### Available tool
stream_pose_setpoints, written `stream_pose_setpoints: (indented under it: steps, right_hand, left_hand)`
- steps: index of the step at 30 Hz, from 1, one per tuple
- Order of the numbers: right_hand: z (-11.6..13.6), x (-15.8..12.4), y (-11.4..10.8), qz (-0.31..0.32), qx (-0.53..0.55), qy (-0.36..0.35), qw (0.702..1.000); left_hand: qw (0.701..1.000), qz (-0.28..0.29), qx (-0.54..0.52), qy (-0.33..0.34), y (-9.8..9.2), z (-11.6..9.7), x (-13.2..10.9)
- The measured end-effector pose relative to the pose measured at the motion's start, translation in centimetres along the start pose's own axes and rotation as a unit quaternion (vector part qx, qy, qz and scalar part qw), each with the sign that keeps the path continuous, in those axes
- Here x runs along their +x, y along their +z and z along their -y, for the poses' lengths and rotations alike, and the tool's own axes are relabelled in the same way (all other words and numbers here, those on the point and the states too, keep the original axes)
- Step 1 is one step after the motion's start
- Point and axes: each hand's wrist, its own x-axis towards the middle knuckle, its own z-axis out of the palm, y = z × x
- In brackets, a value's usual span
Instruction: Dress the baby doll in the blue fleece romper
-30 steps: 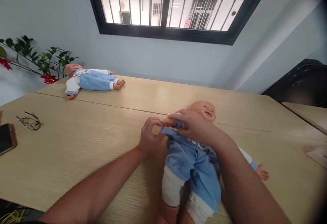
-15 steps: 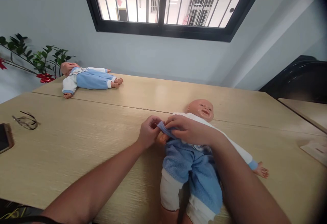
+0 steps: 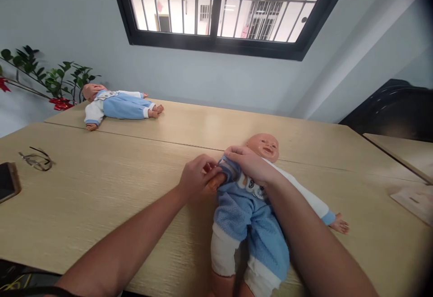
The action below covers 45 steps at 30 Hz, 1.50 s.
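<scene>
A bald baby doll [image 3: 252, 225] in a blue and white outfit lies face up on the table. Beside its bent arm, my left hand [image 3: 198, 176] is closed on the edge of the blue sleeve cuff [image 3: 227, 169], next to the doll's small hand [image 3: 216, 181]. My right hand [image 3: 248, 162] grips the sleeve higher up, near the shoulder, and hides part of the chest. The doll's other arm stretches out to the right, its hand [image 3: 339, 223] bare past the blue cuff.
A second doll [image 3: 126, 105] in similar clothes lies at the back left, before a leafy plant [image 3: 56, 78]. Glasses [image 3: 36, 159] and a phone [image 3: 8, 182] are at the left. A flat pale item [image 3: 414, 201] lies at the right edge, near a black chair [image 3: 395, 107].
My right hand has moved up the sleeve towards the shoulder. The blue cuff, earlier stretched between my hands, now sits around the doll's wrist, and more of the chest print shows.
</scene>
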Motion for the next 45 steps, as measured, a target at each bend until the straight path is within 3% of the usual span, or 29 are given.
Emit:
stream_pose_setpoints:
  steps: [4,9,14,19,25,30,33,37,43,45]
  right_hand:
    - [0.0,0.5,0.0,-0.009,-0.058,0.003,0.998]
    - [1.8,2.0,0.4,0.059,-0.148,0.053,0.986]
    - [4.5,3.3,0.2,0.129,-0.215,0.124,0.960]
    - [3.2,5.0,-1.1,0.083,-0.187,0.170,0.964]
    - [1.1,5.5,-4.4,0.020,-0.243,0.206,0.948]
    - [1.4,4.1,-4.9,0.001,-0.312,0.155,0.937]
    - [1.8,3.5,-4.0,0.043,-0.332,0.112,0.936]
    - [2.1,3.6,-3.0,0.100,-0.392,0.062,0.912]
    - [2.1,4.1,-1.9,-0.002,-0.485,0.020,0.874]
    - [2.2,3.2,-1.6,-0.030,-0.530,-0.033,0.847]
  left_hand:
    - [0.993,0.108,-0.051,0.007,-0.6,-1.6,-0.4]
    - [0.994,0.063,-0.044,-0.081,0.7,-2.4,-2.4]
    - [0.998,0.060,-0.012,-0.034,0.3,-1.6,-2.6]
    - [0.996,0.087,0.024,0.023,-1.0,-1.0,-1.8]
    - [0.988,0.129,0.012,0.079,-3.2,0.3,-0.9]
    - [0.985,0.151,0.014,0.083,-4.5,1.3,-0.2]
    - [0.985,0.147,0.025,0.090,-4.4,1.2,-0.3]
    - [0.985,0.138,0.025,0.100,-4.0,0.9,-0.5]
    - [0.987,0.134,-0.011,0.085,-3.9,0.3,-0.4]
    - [0.988,0.132,-0.022,0.077,-4.1,-0.2,-0.3]
